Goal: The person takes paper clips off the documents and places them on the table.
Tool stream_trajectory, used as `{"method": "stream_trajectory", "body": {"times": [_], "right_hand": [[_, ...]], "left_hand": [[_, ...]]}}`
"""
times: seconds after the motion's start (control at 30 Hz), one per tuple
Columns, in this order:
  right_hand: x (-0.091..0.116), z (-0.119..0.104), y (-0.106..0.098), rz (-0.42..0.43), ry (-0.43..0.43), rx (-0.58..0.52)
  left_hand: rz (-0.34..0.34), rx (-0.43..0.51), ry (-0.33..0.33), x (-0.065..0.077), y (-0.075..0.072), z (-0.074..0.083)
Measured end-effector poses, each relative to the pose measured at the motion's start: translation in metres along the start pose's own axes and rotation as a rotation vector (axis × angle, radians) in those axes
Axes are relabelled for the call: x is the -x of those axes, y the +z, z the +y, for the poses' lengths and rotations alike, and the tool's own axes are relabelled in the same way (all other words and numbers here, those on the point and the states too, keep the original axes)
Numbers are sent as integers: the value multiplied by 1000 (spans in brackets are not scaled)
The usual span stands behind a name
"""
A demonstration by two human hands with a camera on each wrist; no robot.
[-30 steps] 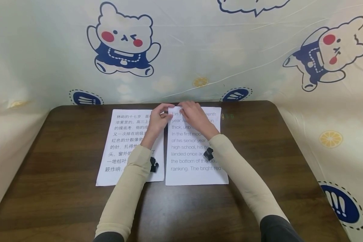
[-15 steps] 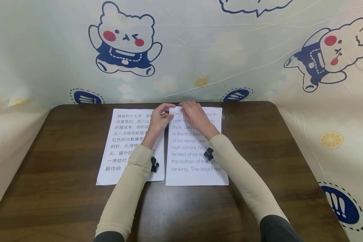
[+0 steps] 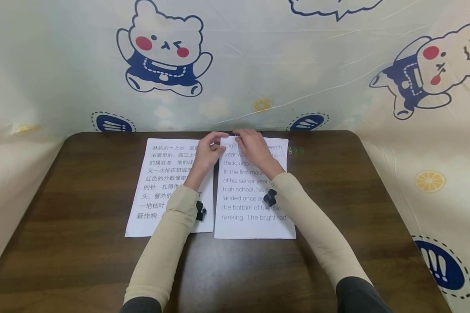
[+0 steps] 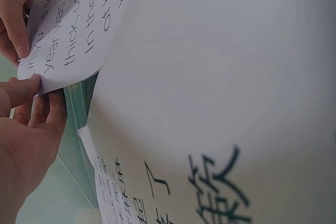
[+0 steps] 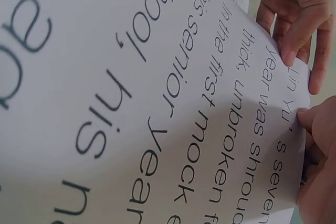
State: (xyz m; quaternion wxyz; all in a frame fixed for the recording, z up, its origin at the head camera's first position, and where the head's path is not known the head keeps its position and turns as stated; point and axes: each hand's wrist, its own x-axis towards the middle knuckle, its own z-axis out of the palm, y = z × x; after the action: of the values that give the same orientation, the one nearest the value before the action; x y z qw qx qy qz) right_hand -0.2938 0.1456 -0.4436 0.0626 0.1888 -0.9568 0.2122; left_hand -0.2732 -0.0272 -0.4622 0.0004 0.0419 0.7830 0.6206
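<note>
A white sheet with large English print [image 3: 254, 221] lies right of centre in the head view. My left hand [image 3: 207, 154] pinches its top left corner, thumb on the printed face and fingers behind, as the left wrist view shows. Just right of that corner, my right hand [image 3: 256, 148] pinches the top edge, its thumb [image 5: 310, 114] on the print and its other fingers curled behind. A tiny pale thing shows at its fingertips in the head view; I cannot tell what it is. To the left lies a sheet with Chinese print [image 3: 141, 228], partly under my left forearm.
Several small paper clips [image 3: 296, 150], one yellowish and others green, lie in a row just right of the English sheet. The dark wooden table [image 3: 82, 191] meets a patterned curtain [image 3: 235, 65] at its back edge. Small black devices [image 3: 270, 198] sit at both wrists.
The head view has shifted very slightly. Both hands keep their places at the top of the English sheet, with only small finger movement at the right hand.
</note>
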Motion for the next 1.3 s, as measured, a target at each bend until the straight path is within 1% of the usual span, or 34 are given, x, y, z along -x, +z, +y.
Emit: {"method": "stream_trajectory", "body": {"times": [0.3, 0.4, 0.57, 0.73, 1.0, 1.3], "right_hand": [[-1, -3, -1, 9, 59, -108], [0, -3, -2, 12, 83, -171], [-1, 1, -4, 72, 111, -302], [1, 3, -10, 133, 119, -380], [6, 12, -19, 190, 127, -404], [15, 34, -28, 307, 137, -406]], "left_hand": [[11, -10, -14, 1, 0, 2], [17, -11, -10, 1, 1, 1], [3, -11, 2, 1, 1, -2], [8, -39, -19, 3, -1, -3], [13, -69, -49, 3, 0, -3], [39, -66, -47, 1, -2, -3]]}}
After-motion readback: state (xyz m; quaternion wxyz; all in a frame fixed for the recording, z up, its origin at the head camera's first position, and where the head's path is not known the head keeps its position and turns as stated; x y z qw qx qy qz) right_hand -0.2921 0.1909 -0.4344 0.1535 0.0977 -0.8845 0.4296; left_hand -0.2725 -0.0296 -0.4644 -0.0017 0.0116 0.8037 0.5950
